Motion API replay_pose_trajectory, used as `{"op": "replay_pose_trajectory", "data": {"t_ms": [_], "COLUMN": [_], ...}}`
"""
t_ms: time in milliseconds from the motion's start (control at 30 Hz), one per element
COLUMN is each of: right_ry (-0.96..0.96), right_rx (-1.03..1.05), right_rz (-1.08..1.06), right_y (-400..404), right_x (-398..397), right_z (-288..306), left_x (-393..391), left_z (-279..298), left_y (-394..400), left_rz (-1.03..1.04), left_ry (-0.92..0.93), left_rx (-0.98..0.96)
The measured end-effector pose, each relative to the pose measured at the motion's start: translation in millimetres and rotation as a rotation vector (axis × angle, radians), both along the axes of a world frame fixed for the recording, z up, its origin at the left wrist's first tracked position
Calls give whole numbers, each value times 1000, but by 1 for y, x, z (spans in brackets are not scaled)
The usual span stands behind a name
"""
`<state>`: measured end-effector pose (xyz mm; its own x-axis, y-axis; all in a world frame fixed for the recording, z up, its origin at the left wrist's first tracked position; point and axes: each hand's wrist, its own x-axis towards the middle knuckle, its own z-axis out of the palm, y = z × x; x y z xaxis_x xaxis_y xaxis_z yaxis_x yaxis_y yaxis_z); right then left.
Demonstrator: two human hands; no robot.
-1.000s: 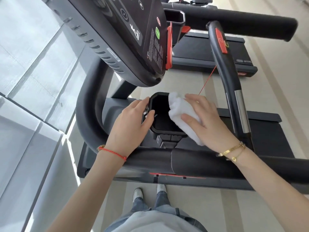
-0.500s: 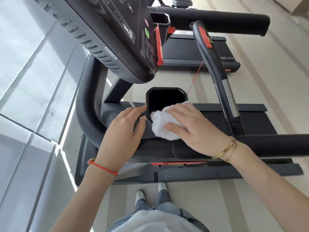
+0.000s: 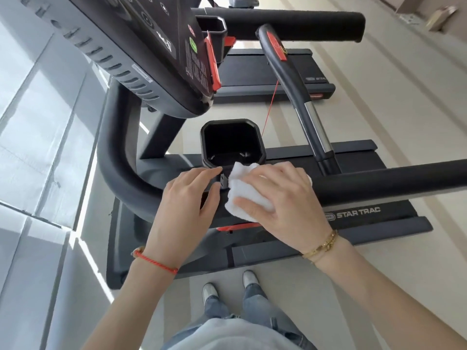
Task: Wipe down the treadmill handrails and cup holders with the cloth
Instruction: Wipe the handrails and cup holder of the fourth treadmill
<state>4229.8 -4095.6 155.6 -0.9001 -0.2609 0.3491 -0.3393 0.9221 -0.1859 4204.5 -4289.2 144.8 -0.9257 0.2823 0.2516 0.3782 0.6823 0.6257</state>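
View from above a person standing beside a treadmill, described relative to the cup holder [image 3: 232,142]. Nearest the viewer, the shoes [image 3: 228,286] stand on the floor. Just this side of the cup holder runs the padded handrail [image 3: 379,178]. The right hand [image 3: 275,195] lies over the cloth [image 3: 242,195], fingers spread and curled round the bunched white fabric, thumb pinning its near edge against the handrail. The cloth's far corner touches the cup holder's near rim. The left hand [image 3: 192,195] rests beside the cloth, fingers nearly straight, holding nothing; its fingertips reach the bracket below the cup holder. Beyond the cup holder hangs the console [image 3: 151,46], with a red cord [image 3: 270,107] running down past the holder's right side.

Risk, as judged: a wide sweep could snag the cord, or a loose cloth fold could catch on the bracket; bunched fabric may skip the holder's corners.
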Motion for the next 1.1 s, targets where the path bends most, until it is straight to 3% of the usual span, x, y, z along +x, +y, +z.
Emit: {"op": "replay_pose_trajectory", "data": {"t_ms": [167,333,667,933,1100], "right_ry": [129,169,237,312,327], "right_rx": [-37,-14,-56,-8,-49], "right_rz": [-156,-3,-244,-18,-267], "right_y": [37,42,217,257,341], "right_x": [8,5,19,17,18], "right_z": [-11,-23,-32,-37,-34], "left_x": [10,19,40,47,45], "left_z": [-1,-2,-9,-14,-16], "left_y": [23,57,176,256,287], "left_rz": [-15,1,135,228,223], "left_ry": [4,8,93,133,129], "left_rx": [-25,-25,-148,-193,-218]}}
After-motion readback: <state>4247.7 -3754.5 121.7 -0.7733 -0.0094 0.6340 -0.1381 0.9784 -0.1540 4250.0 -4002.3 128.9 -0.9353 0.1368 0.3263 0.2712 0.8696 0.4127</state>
